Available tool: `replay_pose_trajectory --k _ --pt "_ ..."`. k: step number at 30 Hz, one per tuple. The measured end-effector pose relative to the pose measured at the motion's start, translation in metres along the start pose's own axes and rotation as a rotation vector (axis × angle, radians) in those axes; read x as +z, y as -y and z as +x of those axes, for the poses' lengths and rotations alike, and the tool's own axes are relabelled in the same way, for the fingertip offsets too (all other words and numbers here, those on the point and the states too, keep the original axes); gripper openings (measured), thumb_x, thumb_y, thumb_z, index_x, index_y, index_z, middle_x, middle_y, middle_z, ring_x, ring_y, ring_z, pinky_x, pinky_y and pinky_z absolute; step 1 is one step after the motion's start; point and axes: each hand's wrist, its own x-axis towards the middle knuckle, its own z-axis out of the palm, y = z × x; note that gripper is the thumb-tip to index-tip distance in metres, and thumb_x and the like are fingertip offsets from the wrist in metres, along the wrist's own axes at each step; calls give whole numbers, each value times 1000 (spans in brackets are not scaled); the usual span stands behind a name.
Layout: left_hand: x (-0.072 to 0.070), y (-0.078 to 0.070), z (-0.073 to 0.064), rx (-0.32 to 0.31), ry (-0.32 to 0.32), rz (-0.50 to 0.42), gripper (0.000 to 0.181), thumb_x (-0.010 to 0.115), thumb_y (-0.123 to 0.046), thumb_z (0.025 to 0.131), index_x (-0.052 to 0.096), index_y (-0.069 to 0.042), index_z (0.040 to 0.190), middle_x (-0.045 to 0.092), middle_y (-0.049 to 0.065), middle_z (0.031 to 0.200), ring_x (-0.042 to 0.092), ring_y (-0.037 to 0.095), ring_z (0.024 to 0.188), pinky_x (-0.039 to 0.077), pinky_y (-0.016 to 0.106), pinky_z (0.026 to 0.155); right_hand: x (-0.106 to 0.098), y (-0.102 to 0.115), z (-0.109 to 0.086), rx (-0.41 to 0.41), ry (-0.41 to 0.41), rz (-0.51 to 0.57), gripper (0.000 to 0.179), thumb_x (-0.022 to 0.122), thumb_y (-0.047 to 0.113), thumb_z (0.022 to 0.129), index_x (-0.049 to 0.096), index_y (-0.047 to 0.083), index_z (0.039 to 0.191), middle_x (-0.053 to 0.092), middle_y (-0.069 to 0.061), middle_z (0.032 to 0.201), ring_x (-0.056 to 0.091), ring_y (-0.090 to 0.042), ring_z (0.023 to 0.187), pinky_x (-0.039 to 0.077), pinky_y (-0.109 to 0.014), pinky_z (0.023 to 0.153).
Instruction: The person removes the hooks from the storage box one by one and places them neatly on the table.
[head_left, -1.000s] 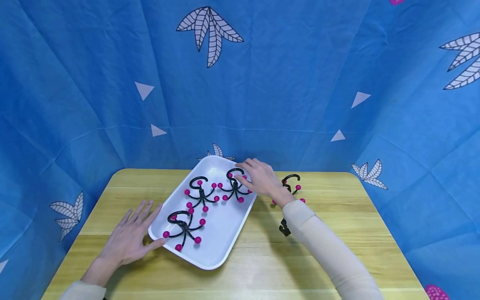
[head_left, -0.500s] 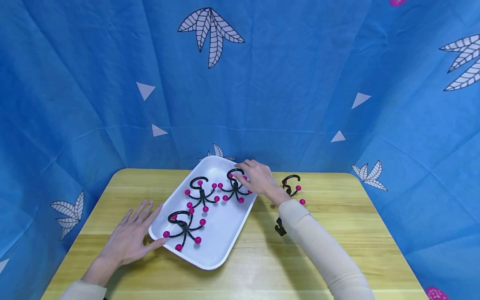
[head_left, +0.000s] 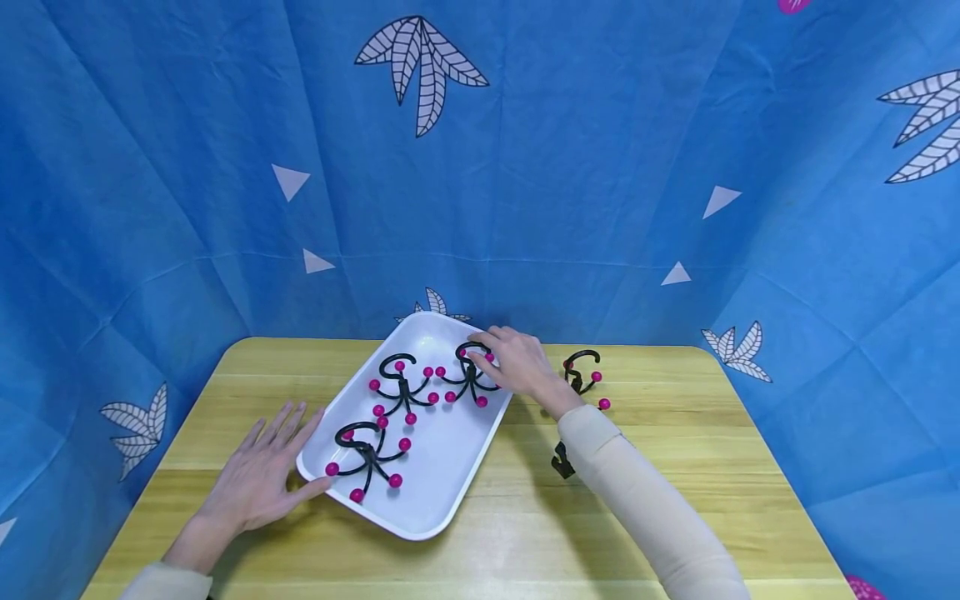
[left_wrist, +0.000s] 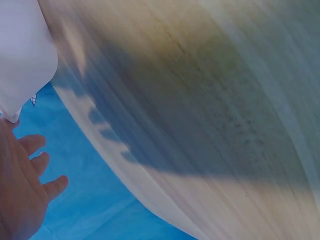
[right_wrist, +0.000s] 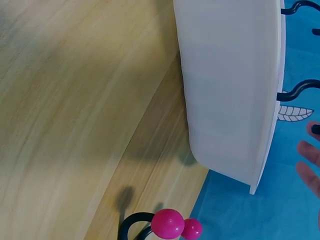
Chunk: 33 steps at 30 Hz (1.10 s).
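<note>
A white tray (head_left: 435,487) lies slanted on the table with three black multi-arm hook hangers in it, their arms tipped with pink balls. One hanger (head_left: 368,455) is at the near left, another (head_left: 403,388) behind it, and the third (head_left: 470,379) at the far right. My right hand (head_left: 517,360) reaches over the far right rim and pinches the third hanger's curved hook between thumb and fingers; in the right wrist view, a black end meets a fingertip. My left hand (head_left: 255,475) is spread with straight fingers, thumb and forefinger against the tray's left edge.
Right of the tray, another black hanger (head_left: 576,385) with pink balls lies on the wooden table (head_left: 675,467), partly behind my right sleeve (head_left: 637,492). A black hook-shaped piece (head_left: 562,462) shows beside the sleeve. A blue patterned cloth (head_left: 570,167) hangs around the table.
My right hand has shifted slightly nearer, and the top of the third hanger's hook has moved with it. Its forearm has swung a little left. The left hand and tray stay put.
</note>
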Motion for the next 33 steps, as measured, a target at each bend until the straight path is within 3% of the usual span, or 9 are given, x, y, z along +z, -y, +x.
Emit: replay_pose_trajectory --k 12,23,33 --pt "0 0 -1 -7 6 -2 104 63 -74 90 30 -13 168 34 25 170 30 47 159 25 67 129 -4 4 -6 -70 -73 34 24 67 35 104 77 22 120 79 0 102 71 -18 82 59 -33 62" --pt "-1 0 0 -6 -4 0 103 63 -74 90 32 -12 167 35 25 170 31 47 158 26 67 129 -8 7 -7 -111 -69 57 21 70 31 102 79 21 117 82 0 108 76 -17 85 59 -30 61" --pt "0 1 0 -5 -6 -2 103 63 -75 90 33 -13 166 35 25 170 32 47 158 26 67 129 -12 11 -8 -163 -91 49 17 74 28 99 80 21 113 81 3 101 73 -13 79 54 -25 56"
